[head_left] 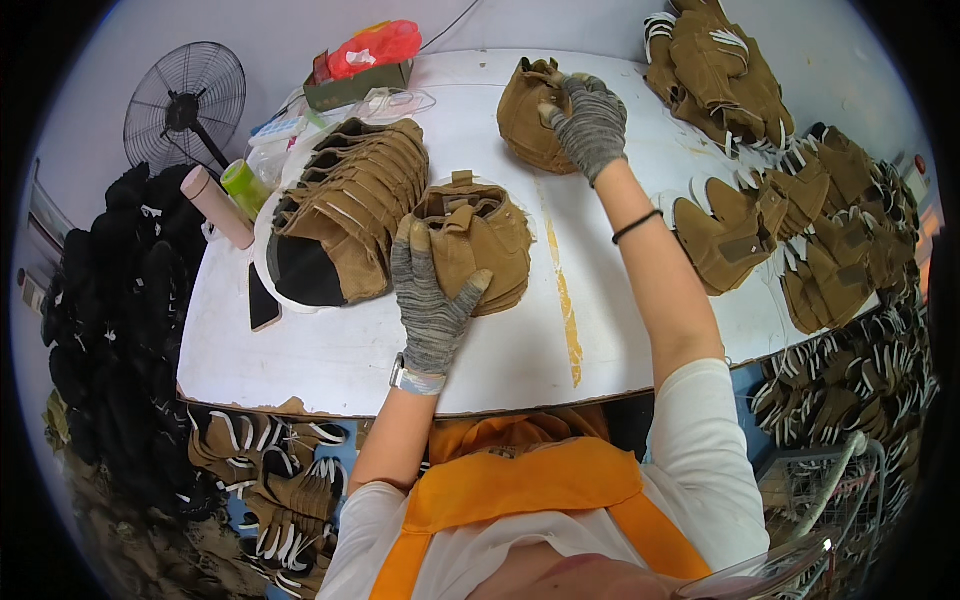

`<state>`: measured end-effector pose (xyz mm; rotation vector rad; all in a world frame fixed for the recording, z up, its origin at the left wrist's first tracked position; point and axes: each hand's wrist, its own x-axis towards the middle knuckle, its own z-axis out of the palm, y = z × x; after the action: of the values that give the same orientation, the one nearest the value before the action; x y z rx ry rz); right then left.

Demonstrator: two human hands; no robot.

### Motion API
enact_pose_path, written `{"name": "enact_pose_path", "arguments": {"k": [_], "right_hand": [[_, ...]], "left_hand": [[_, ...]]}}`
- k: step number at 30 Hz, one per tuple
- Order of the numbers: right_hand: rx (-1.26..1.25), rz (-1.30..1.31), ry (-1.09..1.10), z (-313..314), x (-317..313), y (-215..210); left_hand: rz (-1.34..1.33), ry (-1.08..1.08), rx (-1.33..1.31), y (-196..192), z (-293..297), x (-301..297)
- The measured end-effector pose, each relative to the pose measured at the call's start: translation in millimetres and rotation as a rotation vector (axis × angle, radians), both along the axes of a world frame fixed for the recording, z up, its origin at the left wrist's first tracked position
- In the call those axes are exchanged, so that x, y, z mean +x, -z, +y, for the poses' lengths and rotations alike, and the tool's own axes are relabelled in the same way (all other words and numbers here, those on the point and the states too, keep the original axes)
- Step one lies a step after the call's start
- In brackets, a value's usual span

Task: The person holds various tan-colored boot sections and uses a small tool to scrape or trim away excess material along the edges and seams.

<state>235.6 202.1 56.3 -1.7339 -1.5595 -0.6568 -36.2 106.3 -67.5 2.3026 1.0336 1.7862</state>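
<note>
The fingers [404,262] of my left hand [430,312] lie close together along the left flank of the near brown upper [490,262], with the thumb spread away across its front; whether they grip it I cannot tell. The fingers of my right hand [594,128] pinch the far brown upper [522,128] at its right side, near the opening, with the thumb set opposite. Both hands are in striped grey gloves. The near upper stands on the tabletop [490,365], its opening upward and a loop at its back edge; the far upper is beyond it, to the right.

Just left of the near upper is a row of nested brown uppers [365,195], the closest showing a black panel [308,272]. Farther left lie a dark phone [263,297], a pink bottle [217,206] and a green bottle [243,187]. Behind the row, a red bag [385,48] rests on a green box [362,88]. To my right are loose brown uppers [722,245] and, beyond them, a brown heap [712,70]. Outermost left are a black pile [115,300] and a round fan [183,110].
</note>
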Motion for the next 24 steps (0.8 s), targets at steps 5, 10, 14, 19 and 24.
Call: {"name": "enact_pose_path", "arguments": {"k": [5,10,14,19,24], "right_hand": [[-0.36,0.193,0.069,16.9,4.7,-5.8],[-0.4,0.12,-0.092,55.3,53.6,-16.5],[-0.114,-0.06,-0.099,42.7,53.1,-44.6],[-0.06,0.012,-0.263,27.8,64.8,-65.1],[0.195,0.247,-0.425,15.3,126.2,-77.3]], "left_hand": [[-0.035,0.024,0.012,3.8,2.4,-5.7],[-0.053,0.076,0.006,4.7,-0.2,-4.9],[-0.024,0.052,-0.002,2.6,-1.1,-11.5],[-0.04,0.043,0.015,2.6,-0.9,-10.3],[-0.045,0.068,-0.004,2.9,-1.3,-5.8]]}}
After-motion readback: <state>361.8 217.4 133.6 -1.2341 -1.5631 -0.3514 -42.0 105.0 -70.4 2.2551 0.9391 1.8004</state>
